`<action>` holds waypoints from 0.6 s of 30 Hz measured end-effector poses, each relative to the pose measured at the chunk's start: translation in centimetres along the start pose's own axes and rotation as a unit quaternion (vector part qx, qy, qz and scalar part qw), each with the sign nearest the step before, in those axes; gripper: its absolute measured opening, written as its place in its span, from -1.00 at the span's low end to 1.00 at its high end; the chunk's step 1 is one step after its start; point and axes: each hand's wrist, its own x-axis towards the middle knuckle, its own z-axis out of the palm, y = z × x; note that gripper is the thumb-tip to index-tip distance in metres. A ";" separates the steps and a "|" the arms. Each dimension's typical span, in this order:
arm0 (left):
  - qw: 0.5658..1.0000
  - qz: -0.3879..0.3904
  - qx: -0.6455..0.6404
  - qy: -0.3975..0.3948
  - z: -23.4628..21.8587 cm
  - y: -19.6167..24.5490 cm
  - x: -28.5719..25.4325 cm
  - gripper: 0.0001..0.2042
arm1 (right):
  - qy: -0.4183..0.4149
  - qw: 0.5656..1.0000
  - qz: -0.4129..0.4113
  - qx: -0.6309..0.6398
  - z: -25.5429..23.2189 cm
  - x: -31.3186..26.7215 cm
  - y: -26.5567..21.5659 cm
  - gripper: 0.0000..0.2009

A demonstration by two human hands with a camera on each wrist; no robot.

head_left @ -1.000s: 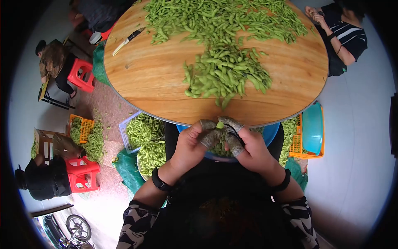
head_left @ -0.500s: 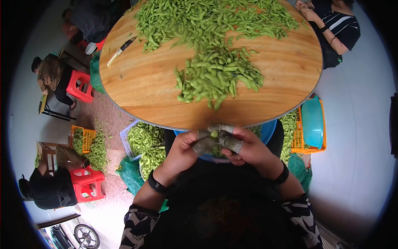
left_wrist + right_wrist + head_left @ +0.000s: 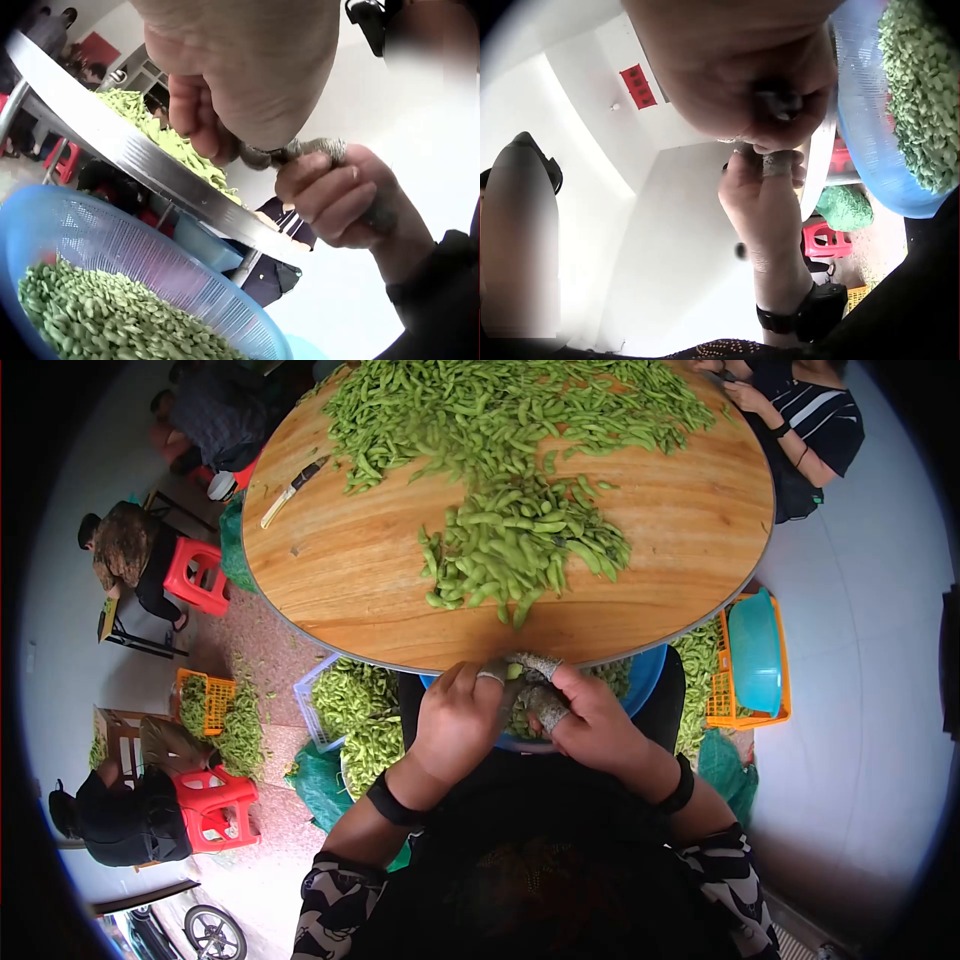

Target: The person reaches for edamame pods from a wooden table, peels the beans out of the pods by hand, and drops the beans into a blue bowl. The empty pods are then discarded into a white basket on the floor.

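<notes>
Both hands meet just below the table's near edge. The left hand (image 3: 455, 720) pinches a small green pod (image 3: 514, 671) against the wrapped fingertips of the right hand (image 3: 595, 725). Grey wrapping covers some fingers of both. In the right wrist view a dark shiny object (image 3: 781, 103), not clear enough to name, lies in the curled right hand (image 3: 742, 67), touching the left hand (image 3: 759, 199). Below the hands is a blue basket (image 3: 225, 300) with shelled green beans (image 3: 112, 319). A pile of pods (image 3: 530, 540) lies on the round wooden table (image 3: 340, 580).
A knife (image 3: 293, 492) lies at the table's left. Crates of pods flank the person, with a teal basin (image 3: 755, 655) on the right. One person (image 3: 815, 420) sits at the table's far right; others sit at left near red stools (image 3: 197, 575).
The left hand has rolled over so its back faces up, and its fingers have closed in at the pod. The right hand stays close by. The head view has shifted slightly.
</notes>
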 end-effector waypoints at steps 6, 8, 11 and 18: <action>0.517 -0.450 -0.719 -0.115 -0.4 -0.4 -0.2 -0.94 | -0.067 0.955 0.147 0.247 -1.4 -0.7 0.9 -0.63; 0.737 -0.337 -0.550 -0.202 -0.2 -0.6 -0.7 -0.93 | 0.014 0.995 -0.001 0.096 -0.6 0.0 3.4 -0.65; 0.857 -0.161 -0.464 -0.157 0.1 0.3 -0.7 -0.94 | 0.092 0.979 -0.115 -0.144 -0.8 0.1 3.0 -0.68; 0.867 -0.164 -0.408 -0.234 -0.5 -0.3 -1.5 -0.83 | 0.101 0.906 -0.153 -0.380 -0.1 0.1 2.2 -0.75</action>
